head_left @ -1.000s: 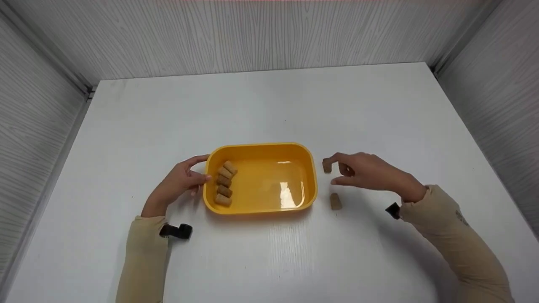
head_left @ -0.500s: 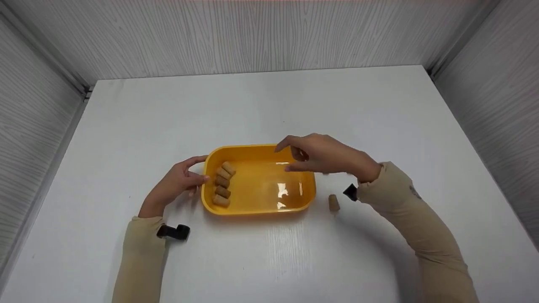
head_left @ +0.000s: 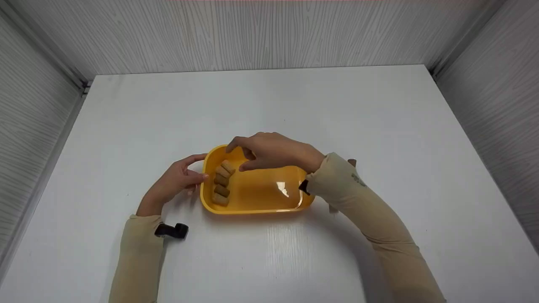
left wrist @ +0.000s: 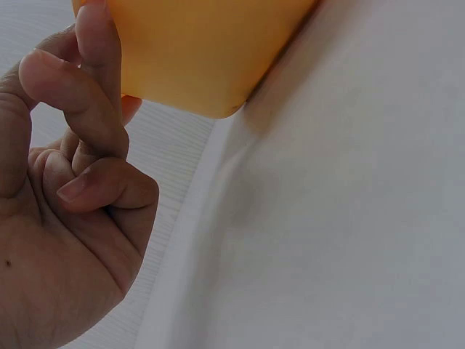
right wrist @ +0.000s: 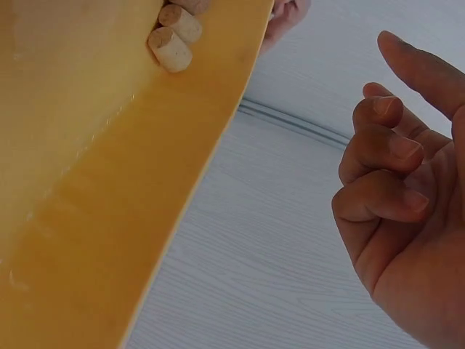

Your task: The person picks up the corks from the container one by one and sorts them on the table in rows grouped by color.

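A yellow tray [head_left: 252,211] sits on the white table with several corks [head_left: 221,179] in a row at its left end. My left hand [head_left: 172,182] holds that end, thumb at the rim and index finger at the far corner. In the left wrist view, fingers [left wrist: 98,51] touch the tray's outer wall. My right hand [head_left: 273,151] is over the tray near the corks, thumb and index apart with nothing visible between them. In the right wrist view its other fingers [right wrist: 381,153] are bent.
One brown cork [head_left: 352,162] shows past the right sleeve [head_left: 358,198]; another cork [head_left: 332,208] is mostly hidden under that forearm. Grey wood-grained panels [head_left: 261,38] stand behind and beside the table [head_left: 261,261].
My right hand has moved left from beside the corks on the table to over the tray. The upper loose cork shows farther right than before. My left hand stays at the tray.
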A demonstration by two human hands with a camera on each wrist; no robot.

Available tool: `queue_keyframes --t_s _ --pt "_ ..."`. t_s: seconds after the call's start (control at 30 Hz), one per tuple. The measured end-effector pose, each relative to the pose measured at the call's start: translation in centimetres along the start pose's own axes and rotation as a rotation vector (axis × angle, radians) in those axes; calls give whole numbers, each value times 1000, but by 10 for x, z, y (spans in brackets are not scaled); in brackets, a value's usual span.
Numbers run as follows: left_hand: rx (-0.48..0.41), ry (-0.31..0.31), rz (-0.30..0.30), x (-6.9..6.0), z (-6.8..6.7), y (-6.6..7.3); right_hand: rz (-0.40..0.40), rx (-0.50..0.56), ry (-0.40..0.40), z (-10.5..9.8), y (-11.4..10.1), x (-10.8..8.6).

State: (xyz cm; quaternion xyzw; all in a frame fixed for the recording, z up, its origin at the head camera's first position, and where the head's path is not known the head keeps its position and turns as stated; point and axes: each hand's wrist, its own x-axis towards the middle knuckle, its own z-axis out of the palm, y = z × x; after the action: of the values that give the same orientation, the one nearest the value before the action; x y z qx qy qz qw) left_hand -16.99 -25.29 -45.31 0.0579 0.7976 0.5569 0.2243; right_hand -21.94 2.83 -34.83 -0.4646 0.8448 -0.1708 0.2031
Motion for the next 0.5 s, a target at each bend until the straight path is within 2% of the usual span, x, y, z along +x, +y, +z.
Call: queue_keyframes --t_s 0.27,0.5 --pt "-25 -20 30 -2 0 -3 -66 61 -90 28 -4 32" --pt "-19 7 18 -6 -4 -9 -82 80 -172 51 -7 53"
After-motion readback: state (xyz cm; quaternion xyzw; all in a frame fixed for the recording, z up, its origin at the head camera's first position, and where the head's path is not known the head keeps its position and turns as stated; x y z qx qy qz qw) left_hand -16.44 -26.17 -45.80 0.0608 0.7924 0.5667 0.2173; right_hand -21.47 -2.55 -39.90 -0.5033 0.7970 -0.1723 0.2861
